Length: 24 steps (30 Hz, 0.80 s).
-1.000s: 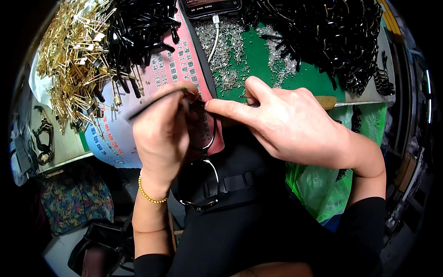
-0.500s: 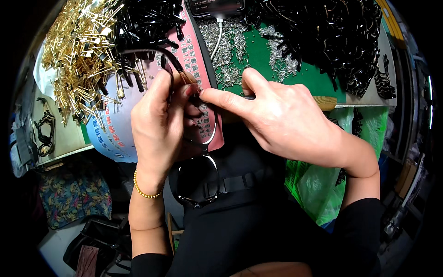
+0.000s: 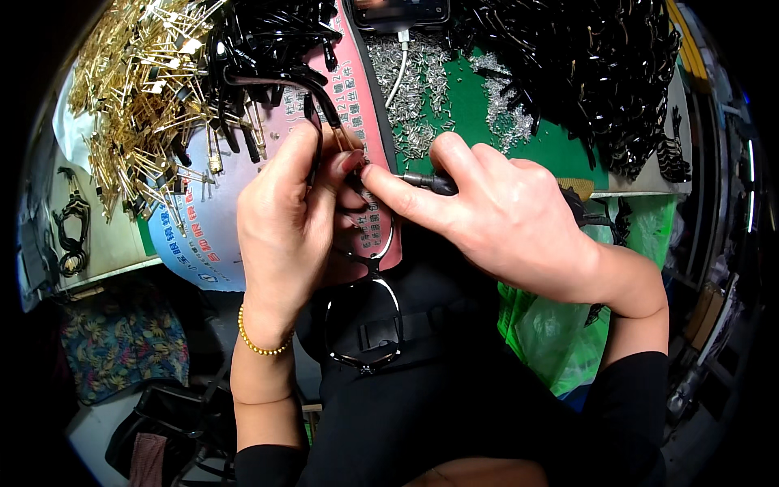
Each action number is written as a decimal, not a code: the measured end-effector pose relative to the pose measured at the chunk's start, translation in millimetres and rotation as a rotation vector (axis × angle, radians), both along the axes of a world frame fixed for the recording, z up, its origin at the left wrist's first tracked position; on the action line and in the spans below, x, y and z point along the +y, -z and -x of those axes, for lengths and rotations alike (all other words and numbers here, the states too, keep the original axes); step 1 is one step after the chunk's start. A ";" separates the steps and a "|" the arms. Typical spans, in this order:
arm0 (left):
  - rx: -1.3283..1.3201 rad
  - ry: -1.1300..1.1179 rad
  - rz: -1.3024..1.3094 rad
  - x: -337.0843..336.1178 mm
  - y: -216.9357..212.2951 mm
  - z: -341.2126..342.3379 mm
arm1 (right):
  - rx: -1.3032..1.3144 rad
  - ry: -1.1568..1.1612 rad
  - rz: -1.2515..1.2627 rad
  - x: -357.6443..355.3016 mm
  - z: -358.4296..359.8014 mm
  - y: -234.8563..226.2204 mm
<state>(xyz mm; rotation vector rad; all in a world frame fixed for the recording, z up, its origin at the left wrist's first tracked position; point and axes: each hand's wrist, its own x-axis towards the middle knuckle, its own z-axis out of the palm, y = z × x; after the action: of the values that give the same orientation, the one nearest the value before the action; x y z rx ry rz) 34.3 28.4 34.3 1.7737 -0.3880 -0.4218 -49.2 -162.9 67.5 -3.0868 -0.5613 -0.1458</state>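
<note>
My left hand [image 3: 288, 215] pinches a black spectacle frame [image 3: 365, 312] at its hinge, and a black temple arm [image 3: 316, 105] sticks up past my fingers. The frame's lenses hang down over my dark lap. My right hand [image 3: 503, 215] grips a small screwdriver [image 3: 430, 182] with a dark metal shaft, its tip pointing left at the hinge between my left thumb and forefinger. Both hands touch at the fingertips. A gold bead bracelet [image 3: 256, 341] circles my left wrist.
A heap of gold metal temple parts [image 3: 138, 89] lies at the upper left, black temple arms [image 3: 584, 73] pile up at the upper right. Small silver screws [image 3: 418, 97] are scattered on a green mat [image 3: 560, 150]. A phone [image 3: 398, 12] with a white cable sits at the top. A green plastic bag [image 3: 560, 325] hangs at right.
My hands have shifted slightly to the right and the frame has turned in my left hand, so the temple arm now stands up more; the screwdriver tip sits closer to the hinge.
</note>
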 end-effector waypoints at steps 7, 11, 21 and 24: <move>0.002 0.013 -0.020 0.7 2.1 -0.8 | -0.090 -0.091 0.013 -6.0 -18.0 12.7; 0.017 0.037 -0.007 1.2 1.6 -1.9 | -0.093 -0.055 -0.057 -8.3 -14.4 13.6; -0.458 -0.265 0.125 -39.1 13.2 -54.3 | 0.198 0.222 -0.171 -31.0 26.0 -18.8; -0.373 -0.330 0.255 -26.5 11.6 -39.2 | 0.213 0.223 -0.203 -35.6 27.0 -18.5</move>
<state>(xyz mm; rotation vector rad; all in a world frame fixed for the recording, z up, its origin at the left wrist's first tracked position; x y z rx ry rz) 73.4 1.8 22.6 1.6239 -0.3811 0.1901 -76.1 -198.5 86.1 -2.9060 -0.1819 0.1182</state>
